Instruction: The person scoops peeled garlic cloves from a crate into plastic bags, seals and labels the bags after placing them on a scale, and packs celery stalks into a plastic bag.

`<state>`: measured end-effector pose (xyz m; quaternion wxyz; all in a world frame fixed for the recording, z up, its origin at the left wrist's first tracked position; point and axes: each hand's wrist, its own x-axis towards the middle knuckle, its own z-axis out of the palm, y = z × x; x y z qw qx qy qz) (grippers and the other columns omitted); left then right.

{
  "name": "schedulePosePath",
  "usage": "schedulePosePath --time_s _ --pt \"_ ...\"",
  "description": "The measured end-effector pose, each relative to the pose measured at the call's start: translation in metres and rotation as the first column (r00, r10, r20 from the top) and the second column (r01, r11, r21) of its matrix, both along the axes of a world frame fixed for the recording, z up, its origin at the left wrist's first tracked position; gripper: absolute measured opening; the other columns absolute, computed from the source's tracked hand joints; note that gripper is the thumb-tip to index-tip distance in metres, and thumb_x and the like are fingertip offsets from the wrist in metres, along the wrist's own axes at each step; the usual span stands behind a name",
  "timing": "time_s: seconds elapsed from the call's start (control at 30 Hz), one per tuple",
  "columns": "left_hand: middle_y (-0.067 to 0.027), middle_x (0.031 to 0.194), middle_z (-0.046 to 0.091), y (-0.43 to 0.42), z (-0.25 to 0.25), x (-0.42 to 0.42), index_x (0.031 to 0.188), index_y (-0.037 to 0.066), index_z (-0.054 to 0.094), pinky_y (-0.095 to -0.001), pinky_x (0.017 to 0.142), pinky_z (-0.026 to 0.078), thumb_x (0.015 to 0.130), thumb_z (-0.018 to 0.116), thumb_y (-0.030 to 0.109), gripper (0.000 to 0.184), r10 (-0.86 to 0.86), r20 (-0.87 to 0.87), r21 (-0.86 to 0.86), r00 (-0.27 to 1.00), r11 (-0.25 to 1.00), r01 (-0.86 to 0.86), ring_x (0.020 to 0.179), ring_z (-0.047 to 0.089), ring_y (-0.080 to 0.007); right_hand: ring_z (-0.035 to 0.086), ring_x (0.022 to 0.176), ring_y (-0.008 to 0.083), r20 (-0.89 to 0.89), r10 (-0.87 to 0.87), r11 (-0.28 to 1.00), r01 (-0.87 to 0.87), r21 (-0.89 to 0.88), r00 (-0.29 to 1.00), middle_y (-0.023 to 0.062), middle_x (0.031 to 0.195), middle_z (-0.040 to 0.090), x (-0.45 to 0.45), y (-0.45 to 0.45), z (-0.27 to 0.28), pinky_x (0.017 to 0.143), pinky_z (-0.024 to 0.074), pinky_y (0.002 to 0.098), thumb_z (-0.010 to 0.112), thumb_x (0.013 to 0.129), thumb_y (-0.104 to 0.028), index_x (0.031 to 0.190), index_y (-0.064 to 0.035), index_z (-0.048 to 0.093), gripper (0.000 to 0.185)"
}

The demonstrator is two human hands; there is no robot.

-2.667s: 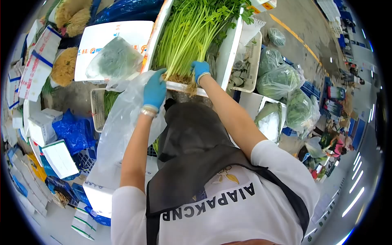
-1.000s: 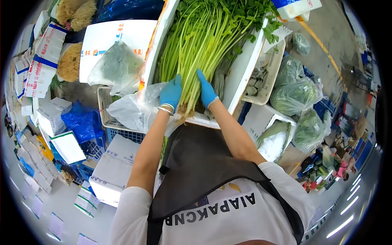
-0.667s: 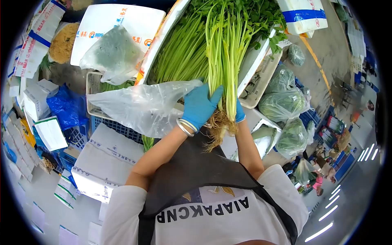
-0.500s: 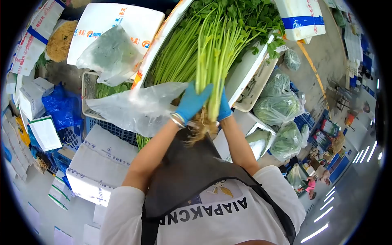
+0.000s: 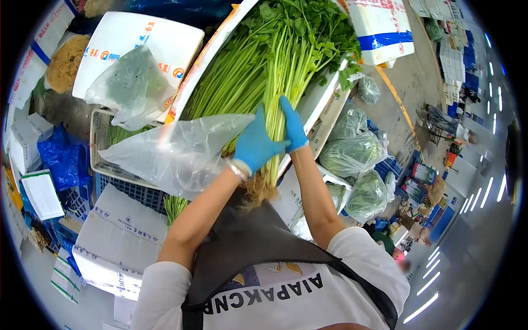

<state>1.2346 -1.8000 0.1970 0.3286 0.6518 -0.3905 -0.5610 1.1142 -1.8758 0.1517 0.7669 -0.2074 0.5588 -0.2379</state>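
A bunch of celery [image 5: 281,77] with leafy tops and pale stalks lies at the centre, roots [image 5: 258,190] towards my body. My left hand [image 5: 258,144], in a blue glove, is closed round the lower stalks, its thumb across them. On the other side my right hand [image 5: 295,127], also gloved in blue, grips the same bunch; some of its fingers are hidden behind the stalks. Beneath and beyond is a white foam box [image 5: 206,52] with more celery [image 5: 225,82] in it. A clear plastic bag [image 5: 181,148] spreads beside my left hand.
Bagged green vegetables [image 5: 355,148] stand on the right. On the left are a foam lid [image 5: 132,33] with a plastic bag [image 5: 132,82] on it, a beige crate [image 5: 99,148] and a white carton [image 5: 121,231]. Another foam box [image 5: 382,33] stands at the upper right.
The celery bunch has tipped lower, over the celery in the box. My left hand has turned across the stalks; the right hand has shifted up their side. The whole view has shifted slightly.
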Motion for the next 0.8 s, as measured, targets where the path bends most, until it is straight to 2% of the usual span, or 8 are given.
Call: schedulePosePath --time_s 0.07,0.17,0.27,0.47,0.6,0.7,0.73,0.8 --pt "-0.0252 0.126 0.052 0.019 0.016 -0.001 0.145 -0.002 0.017 -0.0386 0.095 0.045 0.066 0.082 0.028 0.106 0.084 -0.220 -0.186 0.972 0.975 -0.126 0.112 0.055 -0.0358 0.065 0.088 0.0202 -0.003 -0.049 0.998 0.049 -0.028 0.999 0.0105 0.106 0.065 -0.001 0.015 0.044 0.075 0.0547 0.0312 0.056 0.093 -0.033 0.124 -0.0024 0.054 0.044" --pt "-0.0152 0.120 0.057 0.056 0.037 0.012 0.139 -0.002 0.031 -0.0345 0.089 0.049 0.069 0.081 0.016 0.088 0.123 -0.253 -0.168 0.960 0.971 -0.168 0.104 0.059 -0.0228 0.062 0.101 0.0200 0.176 -0.210 0.976 0.197 0.093 0.962 0.0097 0.117 0.061 -0.008 0.057 0.057 0.083 0.0522 0.0331 0.054 0.094 -0.027 0.132 -0.0038 0.048 0.045" --pt "-0.0119 0.115 0.060 0.074 -0.009 0.043 0.131 -0.003 0.041 -0.0314 0.086 0.050 0.074 0.077 0.014 0.070 0.308 -0.451 0.235 0.838 0.946 -0.222 0.101 0.060 -0.0182 0.059 0.105 0.0210 0.183 -0.230 0.969 0.207 0.136 0.956 0.0067 0.118 0.061 -0.007 0.066 0.029 0.089 0.0496 0.0357 0.049 0.095 -0.037 0.133 -0.0072 0.047 0.049" --pt "-0.0082 0.105 0.065 0.051 -0.064 0.090 0.120 -0.002 0.055 -0.0277 0.083 0.047 0.083 0.069 0.021 0.046 0.234 -0.400 0.367 0.886 0.927 -0.079 0.092 0.060 -0.0143 0.059 0.105 0.0202 -0.041 -0.208 0.950 0.212 0.229 0.977 0.0090 0.123 0.058 -0.024 0.046 -0.050 0.088 0.0499 0.0334 0.061 0.089 -0.039 0.130 -0.0061 0.051 0.054" --pt "-0.0094 0.115 0.061 0.049 -0.061 0.091 0.125 -0.003 0.051 -0.0284 0.088 0.045 0.084 0.069 0.023 0.052 0.232 -0.432 0.398 0.872 0.916 -0.046 0.100 0.057 -0.0154 0.053 0.115 0.0235 0.011 -0.163 0.964 0.157 0.215 0.987 0.0135 0.130 0.052 -0.037 0.047 -0.045 0.095 0.0450 0.0340 0.063 0.086 -0.045 0.138 -0.0010 0.040 0.071" --pt "-0.0118 0.125 0.055 0.054 -0.071 0.091 0.131 -0.006 0.046 -0.0287 0.097 0.040 0.084 0.068 0.031 0.064 0.288 -0.282 0.413 0.915 0.898 -0.155 0.113 0.052 -0.0168 0.042 0.127 0.0277 -0.354 0.072 0.996 -0.052 0.068 0.933 0.0189 0.140 0.041 -0.038 0.038 -0.003 0.105 0.0348 0.0339 0.064 0.083 -0.049 0.145 0.0011 0.025 0.089" --pt "-0.0134 0.133 0.049 0.054 -0.068 0.093 0.134 -0.009 0.041 -0.0285 0.103 0.034 0.084 0.067 0.039 0.074 0.279 -0.258 0.429 0.925 0.891 -0.149 0.122 0.045 -0.0177 0.030 0.135 0.0297 -0.395 0.017 1.000 -0.013 0.011 0.918 0.0220 0.147 0.027 -0.043 0.043 -0.022 0.110 0.0256 0.0368 0.064 0.081 -0.053 0.147 0.0008 0.013 0.099" --pt "-0.0134 0.133 0.049 0.053 -0.067 0.097 0.134 -0.008 0.041 -0.0282 0.103 0.034 0.084 0.066 0.041 0.074 0.278 -0.288 0.427 0.916 0.894 -0.137 0.122 0.045 -0.0177 0.027 0.137 0.0295 -0.298 -0.035 0.995 0.062 0.079 0.954 0.0215 0.150 0.022 -0.053 0.048 -0.020 0.110 0.0248 0.0402 0.063 0.081 -0.053 0.148 -0.0011 0.010 0.100"
